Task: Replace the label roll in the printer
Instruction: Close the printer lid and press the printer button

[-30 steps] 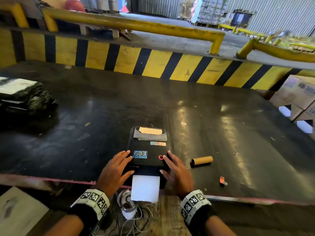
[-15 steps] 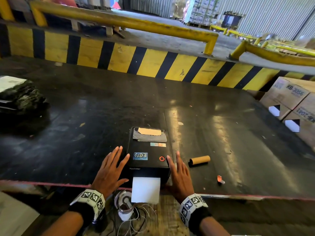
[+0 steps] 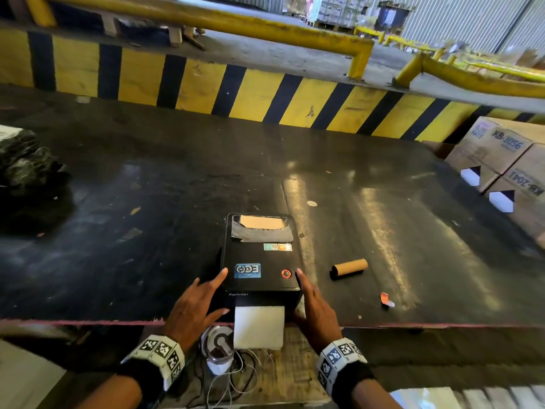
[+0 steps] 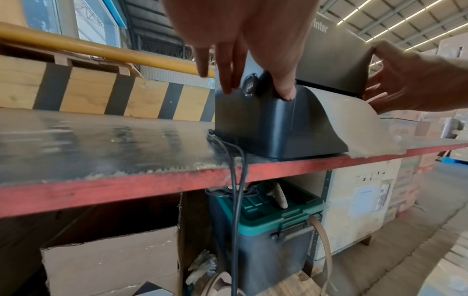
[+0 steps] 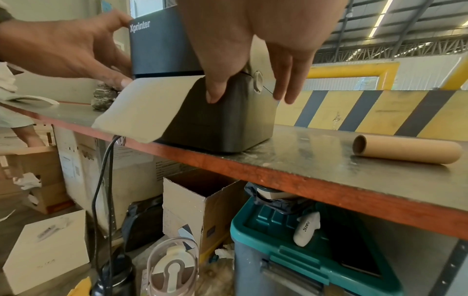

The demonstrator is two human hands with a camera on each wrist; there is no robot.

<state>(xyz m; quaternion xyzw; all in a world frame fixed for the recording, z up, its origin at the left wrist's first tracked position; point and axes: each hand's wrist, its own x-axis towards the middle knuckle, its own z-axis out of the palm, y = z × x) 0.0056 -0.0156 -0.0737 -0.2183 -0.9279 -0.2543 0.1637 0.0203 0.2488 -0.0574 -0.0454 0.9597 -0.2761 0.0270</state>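
Note:
A black label printer [image 3: 261,261] sits shut at the near edge of the dark table [image 3: 383,231], and a white label strip [image 3: 259,327] hangs from its front slot. My left hand [image 3: 203,299] lies against its left side with straight fingers [image 4: 228,80] and the thumb on the front corner. On the right side my right hand [image 3: 314,302] lies the same way, fingers [image 5: 215,88] pointing down the casing. An empty brown cardboard core [image 3: 349,268] lies on the table to the printer's right [image 5: 405,150]. The roll inside is hidden.
A small orange scrap [image 3: 385,299] lies right of the core. Cardboard boxes [image 3: 501,160] stand at the right, a black wrapped bundle [image 3: 23,163] at the left, and a yellow-black barrier [image 3: 265,95] behind. Under the table edge are a bottle [image 3: 219,346], cables and a teal-lidded bin [image 4: 273,216].
Both hands slid off the front corners of the printer's lid and now lie along its sides. The printer, label strip and core have not moved.

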